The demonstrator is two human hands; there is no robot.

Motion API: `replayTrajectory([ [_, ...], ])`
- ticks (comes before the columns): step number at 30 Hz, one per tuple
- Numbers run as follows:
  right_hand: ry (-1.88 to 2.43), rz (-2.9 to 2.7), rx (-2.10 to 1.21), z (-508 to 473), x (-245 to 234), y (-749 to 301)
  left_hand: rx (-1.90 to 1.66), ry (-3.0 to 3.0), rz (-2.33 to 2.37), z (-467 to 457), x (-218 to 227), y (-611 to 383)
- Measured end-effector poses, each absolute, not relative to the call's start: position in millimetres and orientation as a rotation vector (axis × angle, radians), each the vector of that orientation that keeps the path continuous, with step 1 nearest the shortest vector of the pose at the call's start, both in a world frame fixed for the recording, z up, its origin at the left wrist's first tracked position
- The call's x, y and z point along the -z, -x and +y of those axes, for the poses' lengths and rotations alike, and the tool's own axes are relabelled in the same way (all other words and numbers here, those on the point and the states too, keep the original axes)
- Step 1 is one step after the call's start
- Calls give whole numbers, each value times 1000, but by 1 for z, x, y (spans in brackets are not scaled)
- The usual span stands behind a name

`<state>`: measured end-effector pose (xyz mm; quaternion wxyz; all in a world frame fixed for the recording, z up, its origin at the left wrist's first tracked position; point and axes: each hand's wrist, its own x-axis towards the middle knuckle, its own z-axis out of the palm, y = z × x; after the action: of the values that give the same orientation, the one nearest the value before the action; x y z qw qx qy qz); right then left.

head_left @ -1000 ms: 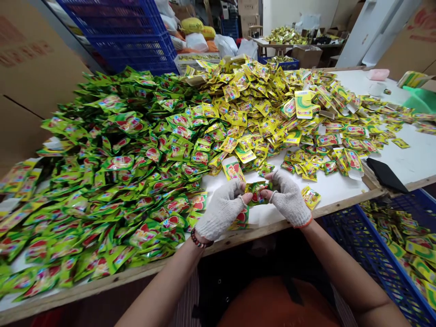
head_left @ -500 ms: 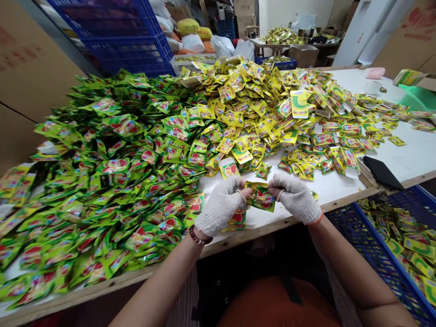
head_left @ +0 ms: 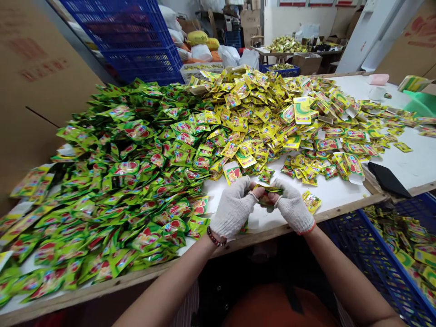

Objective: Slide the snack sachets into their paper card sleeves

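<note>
Between my gloved hands is a small green packet [head_left: 265, 198], bent and mostly covered by my fingers. My left hand [head_left: 235, 206] is closed on its left end, and my right hand [head_left: 292, 205] pinches the right end. Both wear white knitted gloves with bare fingertips. Just beyond my left hand lies a flat printed card box [head_left: 232, 173]. A small yellow packet [head_left: 311, 202] rests right of my right hand. Green packets [head_left: 129, 181] spread in a large heap on the left, meeting a heap of yellow packets [head_left: 259, 109] at the centre.
A black flat object [head_left: 388, 180] lies at the table's [head_left: 344, 195] right front edge. Below it stands a blue crate [head_left: 391, 268] holding yellow boxes. Stacked blue crates [head_left: 139, 41] rise behind the green heap. A green tray [head_left: 420, 104] sits at the far right.
My hands have drawn closer together, and the packet between them, spread flat before, is now bent. The view has shifted, and the yellow packet beside my right hand shows more fully.
</note>
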<state>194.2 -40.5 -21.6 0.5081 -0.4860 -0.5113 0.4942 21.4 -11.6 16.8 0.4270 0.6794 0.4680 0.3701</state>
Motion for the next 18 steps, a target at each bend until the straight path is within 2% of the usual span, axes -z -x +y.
replayTrajectory([
  [2,1201,-1098,-1184,-35,22,-197,-837,-1977,1442,3,-21,-16],
  [5,1272,-1006,-1145,-28,25,-202,-474,-2141,1915,32,-18,-10],
  [9,1210,-1065,-1173,-30,38,-204,-135,-2109,2038,56,-6,-14],
  [14,1197,-1144,-1072,-34,45,-210,-215,-2259,2091,45,-12,-13],
  [18,1177,-1145,-975,-32,36,-217,-335,-2654,1772,21,-19,-5],
])
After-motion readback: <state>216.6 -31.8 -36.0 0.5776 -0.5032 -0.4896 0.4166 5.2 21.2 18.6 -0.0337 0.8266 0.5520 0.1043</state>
